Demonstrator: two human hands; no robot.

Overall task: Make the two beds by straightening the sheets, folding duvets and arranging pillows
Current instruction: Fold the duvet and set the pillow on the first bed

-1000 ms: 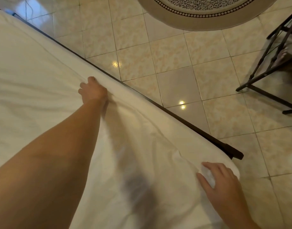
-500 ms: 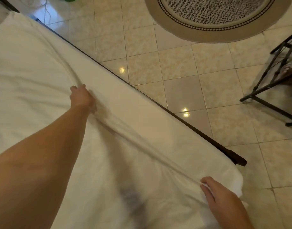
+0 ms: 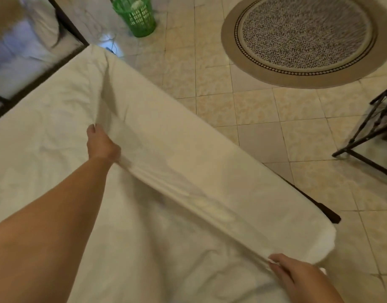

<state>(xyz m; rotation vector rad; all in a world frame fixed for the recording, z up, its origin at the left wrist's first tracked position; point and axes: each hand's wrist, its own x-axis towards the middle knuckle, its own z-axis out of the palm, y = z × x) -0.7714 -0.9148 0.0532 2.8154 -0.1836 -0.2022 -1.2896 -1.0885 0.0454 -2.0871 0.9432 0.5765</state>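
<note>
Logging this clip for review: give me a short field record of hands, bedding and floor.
left hand: grips a raised fold of the white fabric bed sheet, mid-bed
right hand: pinches the same fold near the bed's corner
sheet: fold pulled taut between both hands
floor: green plastic mesh basket; round patterned woven rug; black metal frame

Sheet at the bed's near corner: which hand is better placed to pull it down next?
Right, probably. The right hand grips the sheet just beside that corner, while the left hand holds the taut fold at its other end, far from the corner.
</note>
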